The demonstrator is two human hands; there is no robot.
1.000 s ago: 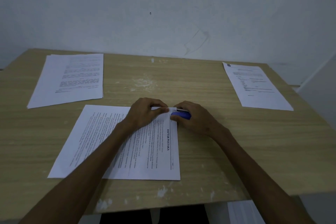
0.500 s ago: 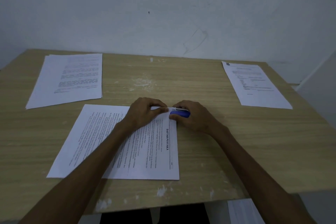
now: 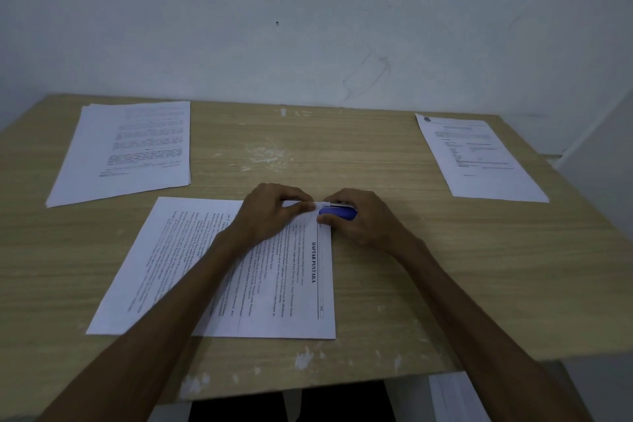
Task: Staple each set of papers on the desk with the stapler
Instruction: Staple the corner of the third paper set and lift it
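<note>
My right hand (image 3: 363, 221) has its grip closed around the blue stapler (image 3: 338, 212), set at the far right corner of the near paper set (image 3: 178, 267) on the counter (image 3: 411, 250). My left hand (image 3: 270, 216) pinches that corner with curled fingers. Two more sets lie far left (image 3: 126, 151) and far right (image 3: 479, 158).

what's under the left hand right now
The left hand rests on the near paper set, pinching its far corner beside the blue stapler. Text beneath the palm is covered.

A plain office corner: wooden desk (image 3: 376, 284) against a bare wall (image 3: 308, 27).
</note>
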